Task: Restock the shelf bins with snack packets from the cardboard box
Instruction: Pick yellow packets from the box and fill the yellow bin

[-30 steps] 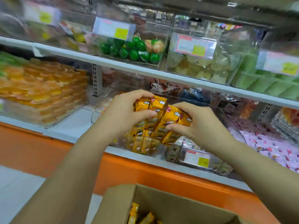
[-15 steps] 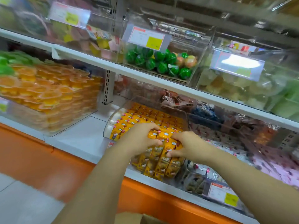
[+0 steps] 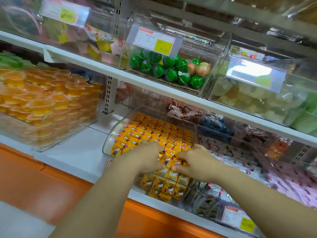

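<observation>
Orange panelling (image 3: pixel 51 186) runs along the foot of the shelf unit, nearest to the camera, and both forearms reach over it. The cardboard box is not in view.

The left hand (image 3: pixel 145 158) and the right hand (image 3: pixel 199 163) meet at the front of a clear plastic bin (image 3: pixel 109 138), which stands on the white lower shelf (image 3: pixel 73 152). Between them is a small bunch of yellow snack packets (image 3: pixel 169 158). The grip of each hand is closed on this bunch, with the fingers curled over the top and the thumbs below. The bunch lies at the front row of the bin and touches the packets that are already there. Behind it, neat rows of the same packets fill the bin almost to the rim.

I judge that the step in hand is setting this bunch into the front row. The next move calls for pressing it level with the rows and loosening both grips gently, so that no packet comes out with the fingers. This bin seems nearly full, so the next load may belong to another bin.

Further back, orange jelly cups (image 3: pixel 39 103) fill the bin on the left and pink packets (image 3: pixel 291 186) lie on the right. On the upper shelf (image 3: pixel 103 66) there are green watermelon-patterned balls (image 3: pixel 154 66) behind a price label (image 3: pixel 154 40).
</observation>
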Tool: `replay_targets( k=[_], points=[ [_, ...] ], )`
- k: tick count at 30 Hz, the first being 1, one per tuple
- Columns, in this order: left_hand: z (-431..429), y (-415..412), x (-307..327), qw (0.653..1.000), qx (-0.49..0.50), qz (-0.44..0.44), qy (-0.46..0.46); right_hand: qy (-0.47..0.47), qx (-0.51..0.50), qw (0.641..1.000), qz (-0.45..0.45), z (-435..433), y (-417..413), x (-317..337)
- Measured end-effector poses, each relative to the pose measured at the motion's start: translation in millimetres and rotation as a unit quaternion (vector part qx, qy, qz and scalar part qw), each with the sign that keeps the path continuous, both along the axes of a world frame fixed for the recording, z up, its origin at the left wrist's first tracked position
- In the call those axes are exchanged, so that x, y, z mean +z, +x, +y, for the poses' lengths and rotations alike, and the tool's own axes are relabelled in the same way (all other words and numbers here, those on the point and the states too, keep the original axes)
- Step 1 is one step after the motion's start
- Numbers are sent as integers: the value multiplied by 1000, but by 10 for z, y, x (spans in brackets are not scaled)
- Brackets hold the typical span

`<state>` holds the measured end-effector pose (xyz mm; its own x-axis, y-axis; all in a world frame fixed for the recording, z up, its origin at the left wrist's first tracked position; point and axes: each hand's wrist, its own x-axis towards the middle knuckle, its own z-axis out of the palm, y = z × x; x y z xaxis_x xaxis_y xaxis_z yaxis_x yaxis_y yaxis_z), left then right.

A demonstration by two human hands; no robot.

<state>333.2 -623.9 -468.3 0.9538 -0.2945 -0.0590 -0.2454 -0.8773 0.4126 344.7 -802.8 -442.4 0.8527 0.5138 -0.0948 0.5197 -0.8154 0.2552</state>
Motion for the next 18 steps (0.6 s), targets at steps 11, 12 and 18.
replay_targets(
  k=[11, 12, 18],
  points=[
    [-75, 29, -4, 994, 80, 41, -61, -42, -54, 993, 95, 161, 112, 95],
    [-83, 46, -8, 994, 85, 45, -55, -48, -58, 992, 99, 171, 121, 98],
    [-146, 100, 62, 996, 80, 24, -9, -73, -66, 990, 103, 216, 189, 108]
  ],
)
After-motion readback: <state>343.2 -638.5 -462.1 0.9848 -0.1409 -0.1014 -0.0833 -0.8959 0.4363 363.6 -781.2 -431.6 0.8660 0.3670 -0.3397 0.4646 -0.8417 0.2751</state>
